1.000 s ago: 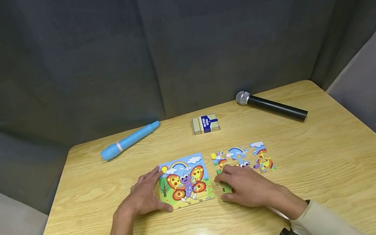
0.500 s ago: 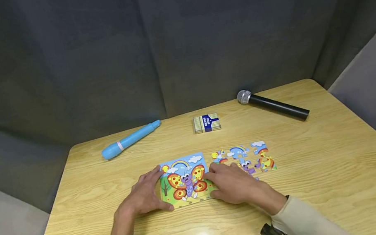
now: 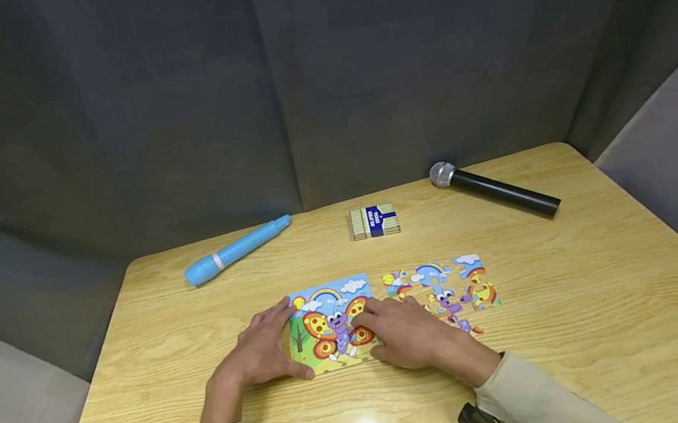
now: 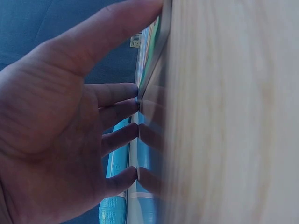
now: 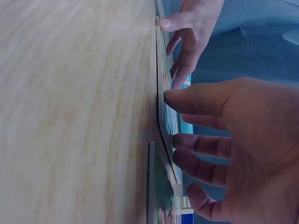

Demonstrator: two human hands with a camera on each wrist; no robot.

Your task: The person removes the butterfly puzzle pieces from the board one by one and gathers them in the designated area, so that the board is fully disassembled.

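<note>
A square butterfly puzzle [image 3: 339, 321] lies flat on the table, its picture whole. My left hand [image 3: 260, 350] spans its left edge, fingers fairly straight, with the thumb at the near left corner and the index finger by the far one. In the left wrist view, the other fingertips of that hand [image 4: 56, 126] rest on the tabletop. My right hand [image 3: 408, 332] reaches over the puzzle's right side. In the right wrist view, its thumb and fingertips touch the puzzle [image 5: 164, 100] and stand apart, with nothing seen between them. Loose puzzle pieces [image 3: 480, 288] lie to the right, some hidden by this hand.
Toward the back of the wooden table [image 3: 150, 335] lie a light-blue flashlight-shaped tube [image 3: 240, 251], a pack of small sticks [image 3: 374, 222] with a blue label, and a black microphone [image 3: 495, 190]. A dark curtain [image 3: 316, 79] hangs behind the table's far edge.
My right hand has moved left from the loose pieces onto the puzzle's right side, uncovering several pieces. The left hand stays at the puzzle's left edge.
</note>
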